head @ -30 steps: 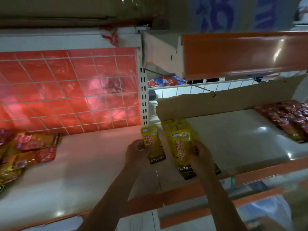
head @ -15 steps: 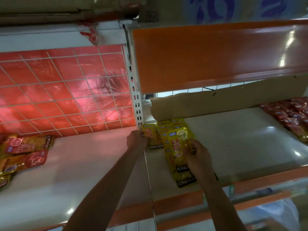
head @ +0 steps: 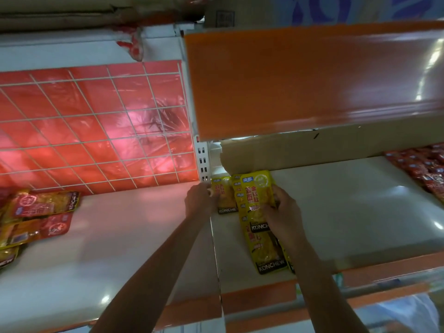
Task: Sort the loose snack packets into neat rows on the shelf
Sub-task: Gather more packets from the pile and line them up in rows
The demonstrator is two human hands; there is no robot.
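Yellow packets (head: 258, 207) overlapped on shelf (head: 348, 207)

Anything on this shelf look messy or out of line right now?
Yes. The red and yellow packets at the far left lie in a loose, overlapping pile at mixed angles, not in a row. The yellow packets under the right hand form an overlapping column that slants slightly.

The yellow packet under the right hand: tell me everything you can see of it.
The yellow packet is a glossy flat pouch with red characters, a small blue label at its top and a black KONCHEW band low down. It lies face up atop an overlapping row of like packets on the white shelf. The right hand pinches its right edge.
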